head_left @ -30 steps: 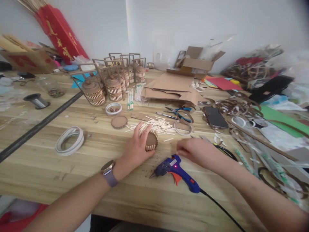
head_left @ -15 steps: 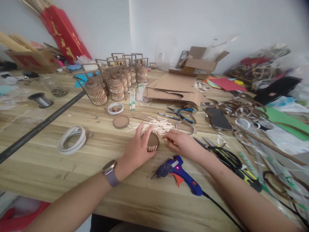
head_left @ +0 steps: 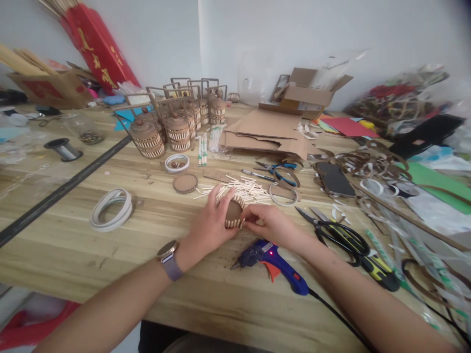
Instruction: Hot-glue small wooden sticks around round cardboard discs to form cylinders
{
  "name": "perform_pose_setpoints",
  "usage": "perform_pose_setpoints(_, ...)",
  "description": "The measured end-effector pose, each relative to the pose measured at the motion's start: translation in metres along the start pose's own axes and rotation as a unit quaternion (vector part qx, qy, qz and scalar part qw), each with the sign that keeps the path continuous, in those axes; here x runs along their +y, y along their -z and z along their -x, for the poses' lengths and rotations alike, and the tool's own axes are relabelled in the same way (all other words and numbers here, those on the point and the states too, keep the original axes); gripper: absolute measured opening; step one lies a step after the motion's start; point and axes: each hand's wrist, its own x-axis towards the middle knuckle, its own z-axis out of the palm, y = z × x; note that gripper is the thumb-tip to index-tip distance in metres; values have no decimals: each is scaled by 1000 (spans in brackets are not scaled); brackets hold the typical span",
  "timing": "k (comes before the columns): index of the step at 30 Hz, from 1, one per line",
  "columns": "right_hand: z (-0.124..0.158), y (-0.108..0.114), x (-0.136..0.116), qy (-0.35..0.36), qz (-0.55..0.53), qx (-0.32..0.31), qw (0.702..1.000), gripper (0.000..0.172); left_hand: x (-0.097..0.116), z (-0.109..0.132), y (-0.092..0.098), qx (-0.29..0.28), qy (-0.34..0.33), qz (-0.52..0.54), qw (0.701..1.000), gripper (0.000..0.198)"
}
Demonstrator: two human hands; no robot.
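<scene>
My left hand (head_left: pixel 213 215) wraps its fingers round the left side of a small round cardboard piece (head_left: pixel 234 210) edged with short upright wooden sticks. At the piece's lower right rim, my right hand (head_left: pixel 270 223) pinches a short wooden stick (head_left: pixel 242 223) against the edge. Just in front of the right hand lies a blue glue gun (head_left: pixel 272 262) with its red light on and its nozzle toward the left. Behind the round piece is a loose heap of cut wooden sticks (head_left: pixel 250 189). Another round cardboard disc (head_left: pixel 185 183) rests to the left of the heap.
Several stacked stick-sided baskets with handles (head_left: pixel 178 132) stand at the back left. Black-handled scissors (head_left: pixel 342 238) and a yellow-black cutter (head_left: pixel 379 269) lie right of the right arm. A white tape roll (head_left: pixel 111 209) is on the left. Flat cardboard (head_left: pixel 265 130) lies behind.
My right hand has moved left and down to the rim of the round piece, bringing a stick against it. The left hand keeps its hold.
</scene>
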Motion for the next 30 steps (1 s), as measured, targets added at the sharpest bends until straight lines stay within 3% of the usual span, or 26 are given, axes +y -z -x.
perform_pose_setpoints(15,3,-13,3,21,37,21,999,13,5,0,8,-9,-24,26,999,92)
perform_pose_setpoints(19,1,-14,2,15,46,24,999,12,3,-1,8,-16,-19,30,999,103)
perform_pose_setpoints(25,15,5,-6,-12,122,22,992,24,-6,-4,6,-40,-18,52,998,110)
perform_pose_setpoints(27,29,17,-14,-57,175,-8,983,11,-6,-4,8,-44,-9,56,997,111)
perform_pose_setpoints(30,53,28,-24,-164,213,-129,954,12,-3,-2,8,-33,7,54,998,114)
